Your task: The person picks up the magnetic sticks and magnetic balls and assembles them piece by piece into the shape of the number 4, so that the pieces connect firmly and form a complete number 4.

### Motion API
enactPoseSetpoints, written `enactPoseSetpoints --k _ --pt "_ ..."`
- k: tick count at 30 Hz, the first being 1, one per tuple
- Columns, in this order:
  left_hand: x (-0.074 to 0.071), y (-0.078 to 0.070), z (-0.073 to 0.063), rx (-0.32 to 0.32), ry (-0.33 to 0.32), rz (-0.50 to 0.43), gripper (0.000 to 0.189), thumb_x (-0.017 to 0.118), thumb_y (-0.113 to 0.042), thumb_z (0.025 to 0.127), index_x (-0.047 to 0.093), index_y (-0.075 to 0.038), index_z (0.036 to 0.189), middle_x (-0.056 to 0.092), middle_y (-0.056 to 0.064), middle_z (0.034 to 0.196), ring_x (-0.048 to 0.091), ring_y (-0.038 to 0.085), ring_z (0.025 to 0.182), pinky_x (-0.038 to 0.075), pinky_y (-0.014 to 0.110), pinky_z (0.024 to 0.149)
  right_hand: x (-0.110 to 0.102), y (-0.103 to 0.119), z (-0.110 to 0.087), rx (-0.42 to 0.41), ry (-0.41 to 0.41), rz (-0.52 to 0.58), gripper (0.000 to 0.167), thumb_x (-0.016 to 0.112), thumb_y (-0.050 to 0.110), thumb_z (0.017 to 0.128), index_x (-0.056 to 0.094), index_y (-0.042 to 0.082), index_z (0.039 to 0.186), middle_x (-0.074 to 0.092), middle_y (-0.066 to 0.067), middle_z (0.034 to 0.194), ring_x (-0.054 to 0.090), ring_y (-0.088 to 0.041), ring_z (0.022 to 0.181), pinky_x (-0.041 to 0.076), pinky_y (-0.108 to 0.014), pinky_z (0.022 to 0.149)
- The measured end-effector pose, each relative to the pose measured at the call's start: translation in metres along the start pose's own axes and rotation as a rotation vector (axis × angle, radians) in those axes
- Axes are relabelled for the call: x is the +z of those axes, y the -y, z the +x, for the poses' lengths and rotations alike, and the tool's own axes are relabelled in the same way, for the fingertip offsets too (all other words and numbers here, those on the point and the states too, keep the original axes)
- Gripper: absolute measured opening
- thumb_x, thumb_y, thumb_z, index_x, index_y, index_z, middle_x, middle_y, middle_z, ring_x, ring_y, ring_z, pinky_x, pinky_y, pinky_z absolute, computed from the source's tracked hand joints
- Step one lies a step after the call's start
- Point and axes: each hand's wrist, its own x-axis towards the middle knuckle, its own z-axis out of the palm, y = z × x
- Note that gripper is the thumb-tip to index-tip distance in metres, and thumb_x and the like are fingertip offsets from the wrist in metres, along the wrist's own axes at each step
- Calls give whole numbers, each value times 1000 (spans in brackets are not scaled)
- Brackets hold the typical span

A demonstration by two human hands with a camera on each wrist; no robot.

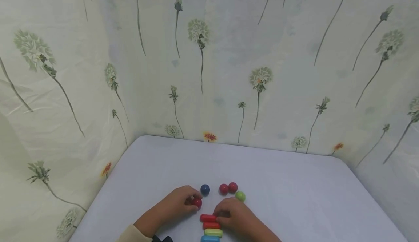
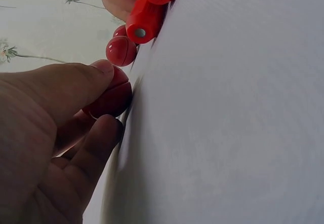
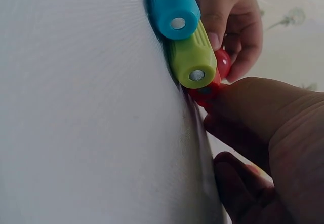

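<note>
Red, glossy, seamed: pinching a ball (image 1: pixel 197 203) between thumb and fingers of the left hand (image 1: pixel 178 201), low at the white table (image 1: pixel 294 183). Reaching in opposite with the right hand (image 1: pixel 236 213), thumb and fingertips curled onto the end of the farthest red rod (image 1: pixel 207 218). Nearer: second red rod (image 1: pixel 211 226), yellow-green rod (image 1: pixel 213 233), blue rod (image 1: pixel 210 239) (silvery discs (image 3: pixel 197 75) in their ends). Farther out: blue ball (image 1: pixel 205 189), two red balls (image 1: pixel 224 189), green ball (image 1: pixel 240 196)

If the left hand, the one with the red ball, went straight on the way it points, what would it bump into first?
Probably the blue ball, which sits just ahead of the left hand in the head view, though its exact heading and depth are hard to judge.
</note>
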Motion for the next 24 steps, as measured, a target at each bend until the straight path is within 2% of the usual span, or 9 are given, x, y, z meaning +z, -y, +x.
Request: enactPoseSetpoints --k 12,17,24 --pt "0 -2 0 -9 4 -1 30 84 -27 90 73 -30 117 64 -17 104 58 4 93 56 29 86 1 9 0 73 -2 19 7 80 26 90 77 30 95 68 18 88 57 -9 88 55 -32 84" --pt "1 -1 1 -5 5 -15 29 84 -26 89 73 -30 116 64 -17 104 59 4 94 56 29 86 0 8 1 135 -10 77 8 80 24 89 77 26 96 68 12 88 60 -14 86 58 -39 84" --pt "4 -1 3 -8 51 -33 24 85 -29 89 73 -33 110 63 -16 98 58 5 90 55 26 82 2 4 3 160 -63 54 13 84 27 87 78 25 98 68 13 87 61 -13 87 60 -42 88"
